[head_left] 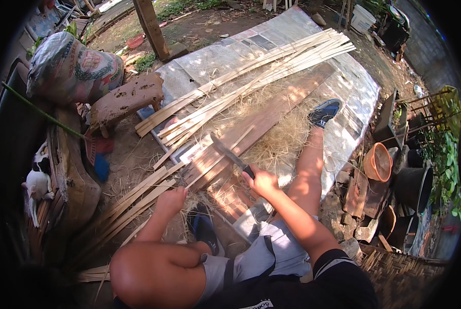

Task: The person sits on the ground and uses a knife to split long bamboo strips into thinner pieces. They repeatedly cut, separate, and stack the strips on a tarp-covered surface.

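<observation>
My right hand [263, 182] is closed round the dark handle of a long knife [231, 155], whose blade points up and to the left over a brown wooden board [306, 88]. In my left hand [170, 200] is the near end of a thin pale bamboo strip [213, 164]. The strip runs away from me along the board and passes beneath the blade; whether the blade touches it I cannot tell. Fine shavings [278, 141] lie heaped on the right of the board. Beyond it, long bamboo strips [251, 80] are spread in bundles.
A pale sheet [362, 98] covers the ground under the strips. More split strips [128, 204] lie by my left arm. At the left are a filled sack [76, 69], a pitted brown block [130, 98] and a black-and-white cat [38, 180]. An orange basket [378, 162] stands at right.
</observation>
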Motion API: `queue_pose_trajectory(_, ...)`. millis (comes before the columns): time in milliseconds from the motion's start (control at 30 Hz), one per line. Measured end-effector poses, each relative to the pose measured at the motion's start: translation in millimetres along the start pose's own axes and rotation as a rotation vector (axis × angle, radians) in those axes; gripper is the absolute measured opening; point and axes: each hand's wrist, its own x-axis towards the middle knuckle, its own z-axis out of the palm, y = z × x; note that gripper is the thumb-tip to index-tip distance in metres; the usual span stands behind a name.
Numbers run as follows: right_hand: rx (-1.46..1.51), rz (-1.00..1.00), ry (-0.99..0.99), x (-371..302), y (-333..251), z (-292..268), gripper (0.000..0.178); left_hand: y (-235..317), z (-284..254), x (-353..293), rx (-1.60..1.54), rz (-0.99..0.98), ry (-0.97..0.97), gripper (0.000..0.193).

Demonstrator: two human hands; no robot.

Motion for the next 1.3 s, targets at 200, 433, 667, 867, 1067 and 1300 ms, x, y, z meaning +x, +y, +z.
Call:
queue_pose_trajectory(200, -0.11, -0.267, -0.404, -29.9, -51.4, -40.4, 0.048, -2.3, -2.7, -22.3, -0.013, -0.044, -0.056, 0.036)
queue_pose_trajectory(433, 0.094, 0.193, -0.025, 20.9, 24.6, -28.7, 0.048, -0.5, 2.2, -28.7, -0.241, -0.098, -0.134, 0.042)
queue_pose_trajectory(667, 0.001, -0.197, -0.255, -19.4, -38.1, -14.9, 0.057, 0.8, 5.3, -26.0, -0.364, -0.162, -0.13, 0.048)
queue_pose_trajectory(867, -0.057, -0.463, -0.255, -36.0, -59.7, -29.5, 0.05, -6.8, 3.5, -27.8, -0.431, -0.206, -0.152, 0.05)
queue_pose_trajectory(1067, 0.042, 0.2, -0.058, 22.9, 7.3, -20.1, 0.048, -10.2, -8.5, -18.0, -0.481, -0.216, -0.226, 0.048)
queue_pose_trajectory(1300, 0.182, 0.24, -0.058, 22.0, 27.1, -19.6, 0.047, -13.4, -26.4, -36.9, -0.385, -0.364, -0.271, 0.047)
